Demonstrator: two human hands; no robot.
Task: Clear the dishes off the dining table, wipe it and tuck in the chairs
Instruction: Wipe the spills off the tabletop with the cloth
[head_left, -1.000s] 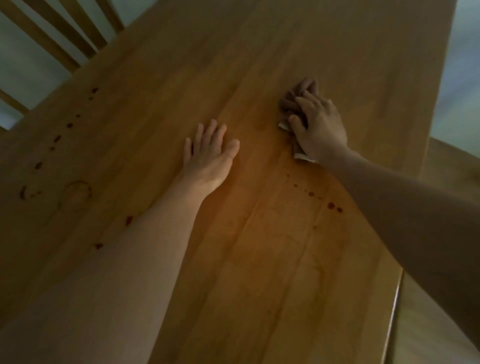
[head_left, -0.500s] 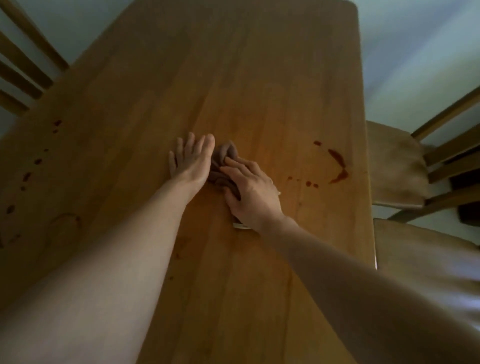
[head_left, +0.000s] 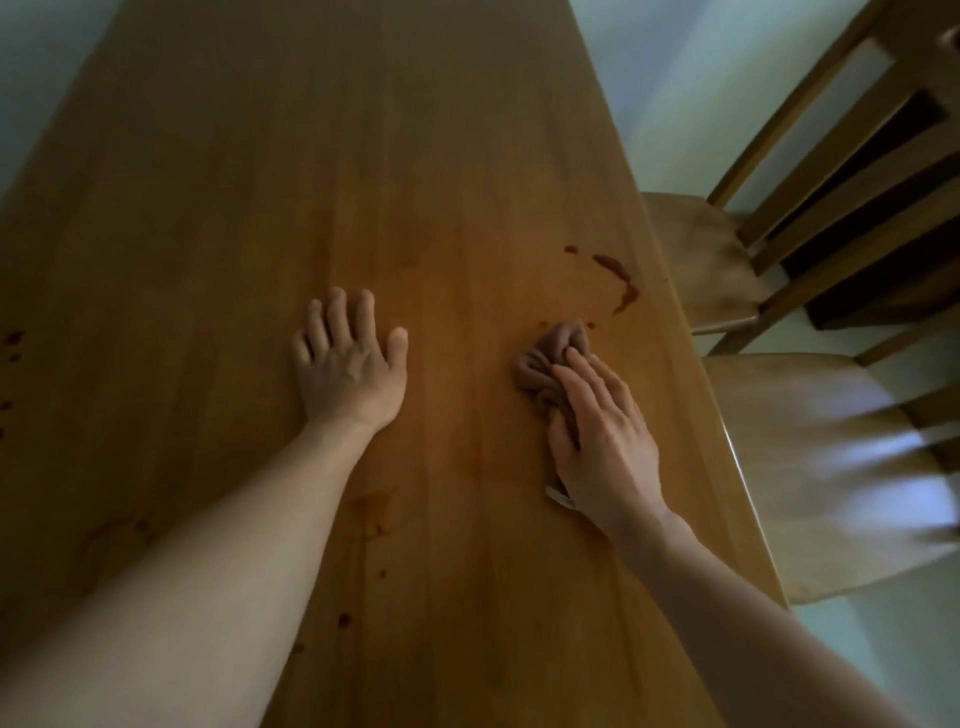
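The wooden dining table (head_left: 363, 156) fills the view with no dishes on it. My left hand (head_left: 348, 369) lies flat on the middle of the top, fingers spread. My right hand (head_left: 602, 431) presses a bunched brown cloth (head_left: 545, 358) onto the table near the right edge, with the fingers over it and the thumb pinching its side. A curved dark red stain (head_left: 618, 280) sits just beyond the cloth. A faint smear (head_left: 371, 506) and small drops (head_left: 344, 618) lie near my left forearm. More dark spots (head_left: 13, 343) dot the left edge.
Two wooden chairs stand along the table's right side, pulled out from it: the far chair (head_left: 706, 260) with a slatted back and the near chair (head_left: 831, 467) with its seat close to the table edge. Pale floor shows beyond.
My right hand has slid the cloth rightward, away from my left hand and toward the red stain. The view has swung right, bringing the chairs in. My left hand stays flat.
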